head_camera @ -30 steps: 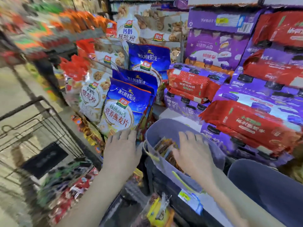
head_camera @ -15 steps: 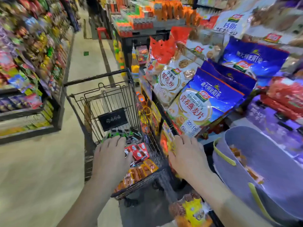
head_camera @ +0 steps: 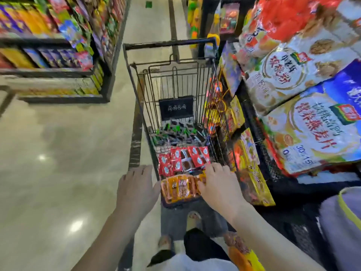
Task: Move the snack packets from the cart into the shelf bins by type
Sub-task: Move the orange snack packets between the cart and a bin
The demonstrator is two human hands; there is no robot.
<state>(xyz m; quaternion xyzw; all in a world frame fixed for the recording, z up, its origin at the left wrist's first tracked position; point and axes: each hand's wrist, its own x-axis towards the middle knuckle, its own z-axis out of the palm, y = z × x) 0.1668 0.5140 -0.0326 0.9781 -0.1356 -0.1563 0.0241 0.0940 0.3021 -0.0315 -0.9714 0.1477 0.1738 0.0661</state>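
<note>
Cart [head_camera: 175,83] stood on a glossy aisle floor [head_camera: 58,153].
Left hand [head_camera: 136,190] hung loose, empty; right hand [head_camera: 220,184] lay flat, orange packets [head_camera: 179,187] under its fingers [head_camera: 212,169].

Over the wire cart [head_camera: 170,43], the left hand [head_camera: 136,190] lies spread by the near edge; the right hand [head_camera: 220,185] apparently rests on orange packets [head_camera: 180,188], red packets [head_camera: 182,159] just beyond.

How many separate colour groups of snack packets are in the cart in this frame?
3: green-black packets at the far end, red packets in the middle, and orange packets nearest, at the right hand. More may lie hidden underneath.
</note>
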